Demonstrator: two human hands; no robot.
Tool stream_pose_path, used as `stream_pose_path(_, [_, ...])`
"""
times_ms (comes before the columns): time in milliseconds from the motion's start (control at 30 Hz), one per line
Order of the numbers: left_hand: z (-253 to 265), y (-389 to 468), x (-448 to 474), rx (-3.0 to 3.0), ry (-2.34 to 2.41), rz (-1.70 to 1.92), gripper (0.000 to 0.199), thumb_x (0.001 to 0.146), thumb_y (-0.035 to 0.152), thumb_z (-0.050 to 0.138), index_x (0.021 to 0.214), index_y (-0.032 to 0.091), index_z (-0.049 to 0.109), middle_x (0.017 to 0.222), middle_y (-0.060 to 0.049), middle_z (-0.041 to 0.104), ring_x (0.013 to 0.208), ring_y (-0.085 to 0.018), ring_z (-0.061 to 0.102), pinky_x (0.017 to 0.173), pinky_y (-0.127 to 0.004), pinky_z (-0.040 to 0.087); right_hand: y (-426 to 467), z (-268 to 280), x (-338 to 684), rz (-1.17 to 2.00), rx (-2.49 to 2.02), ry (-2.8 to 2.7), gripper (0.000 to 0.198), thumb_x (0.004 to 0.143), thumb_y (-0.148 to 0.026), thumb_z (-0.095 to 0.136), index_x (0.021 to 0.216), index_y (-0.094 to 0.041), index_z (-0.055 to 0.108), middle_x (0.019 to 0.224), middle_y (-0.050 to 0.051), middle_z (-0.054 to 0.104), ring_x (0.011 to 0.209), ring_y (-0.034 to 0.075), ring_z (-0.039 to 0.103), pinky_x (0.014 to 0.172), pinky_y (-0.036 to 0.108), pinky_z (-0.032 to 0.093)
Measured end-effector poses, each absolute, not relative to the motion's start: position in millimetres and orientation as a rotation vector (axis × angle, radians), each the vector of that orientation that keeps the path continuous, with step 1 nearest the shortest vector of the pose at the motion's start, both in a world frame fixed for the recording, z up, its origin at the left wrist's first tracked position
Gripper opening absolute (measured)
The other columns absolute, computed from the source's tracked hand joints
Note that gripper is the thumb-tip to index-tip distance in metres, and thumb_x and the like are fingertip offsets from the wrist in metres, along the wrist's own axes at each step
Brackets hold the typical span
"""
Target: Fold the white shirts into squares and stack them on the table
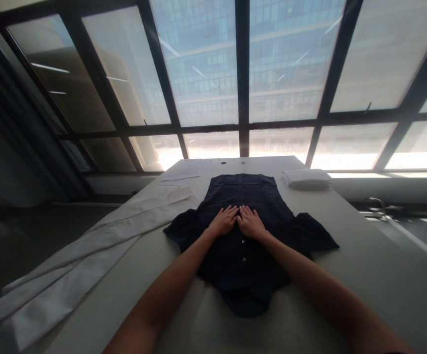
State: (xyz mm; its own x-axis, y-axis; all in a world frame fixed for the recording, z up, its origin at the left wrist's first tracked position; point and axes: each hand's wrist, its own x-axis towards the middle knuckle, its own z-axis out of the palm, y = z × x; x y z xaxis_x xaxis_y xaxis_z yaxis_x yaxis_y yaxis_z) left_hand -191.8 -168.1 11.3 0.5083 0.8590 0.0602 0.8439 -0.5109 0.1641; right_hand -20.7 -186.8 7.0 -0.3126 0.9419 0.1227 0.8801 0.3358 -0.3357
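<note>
A dark navy short-sleeved shirt [246, 191] lies spread on the white table [349, 280], its collar end toward me and its hem toward the window. Small light buttons run down its middle. My left hand [223, 221] rests flat on the shirt's front, fingers stretched out. Beside it, my right hand [250, 222] lies flat too, and the two hands almost meet at the button line. Neither hand grips any cloth. Both sleeves of the shirt stick out to the sides.
White trousers [99, 241] lie along the table's left side and hang over its edge. Papers [182, 170] are at the far left. A folded white cloth stack [306, 178] sits at the far right. Beyond the table stand large windows [194, 64]; a dark curtain [17, 103] hangs at left.
</note>
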Motion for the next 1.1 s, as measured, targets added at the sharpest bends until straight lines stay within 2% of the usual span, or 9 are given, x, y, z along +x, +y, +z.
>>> stream_pose_path(133, [11,-169,-192,2.634,1.537,0.177,0.059,0.103,0.048,0.024,0.157,0.024,0.028,0.164,-0.002,0.023,0.152,-0.025,0.015,0.121,-0.052,0.015,-181,7,-8,0.262,-1.817,-2.191,0.068,0.102,-0.045,0.017,0.155,-0.005,0.029,0.163,0.014,0.023,0.151,0.026,0.015,0.120,0.046,0.008])
stream_pose_path(300, [11,-169,-190,2.627,1.575,0.119,0.062,0.103,0.053,0.022,0.158,0.026,0.025,0.165,0.000,0.017,0.153,-0.027,0.010,0.121,-0.056,0.013,-167,4,17,0.243,-1.968,-2.133,0.069,0.100,-0.046,0.023,0.157,-0.007,0.025,0.165,0.013,0.017,0.152,0.025,0.011,0.120,0.046,0.006])
stream_pose_path(600, [15,-162,-210,2.533,1.727,0.080,0.067,0.100,0.060,0.020,0.159,0.027,0.023,0.165,0.001,0.015,0.153,-0.028,0.010,0.121,-0.054,0.013,-154,-1,64,0.180,-2.112,-2.046,0.072,0.099,-0.053,0.024,0.158,-0.010,0.025,0.165,0.011,0.019,0.151,0.025,0.013,0.120,0.046,0.009])
stream_pose_path(867, [12,-144,-259,2.410,2.001,0.055,0.070,0.101,0.057,0.020,0.158,0.016,0.027,0.165,-0.007,0.018,0.152,-0.027,0.014,0.122,-0.044,0.015,-154,2,85,0.186,-2.163,-2.003,0.072,0.099,-0.053,0.022,0.158,-0.013,0.026,0.165,0.010,0.019,0.151,0.025,0.013,0.120,0.045,0.009])
stream_pose_path(1100, [9,-145,-259,2.417,1.991,0.156,0.070,0.101,0.056,0.024,0.154,0.011,0.033,0.163,-0.014,0.023,0.151,-0.029,0.018,0.121,-0.045,0.017,-154,1,87,0.149,-2.180,-1.936,0.072,0.098,-0.052,0.023,0.157,-0.011,0.029,0.163,0.015,0.022,0.150,0.028,0.016,0.119,0.044,0.010])
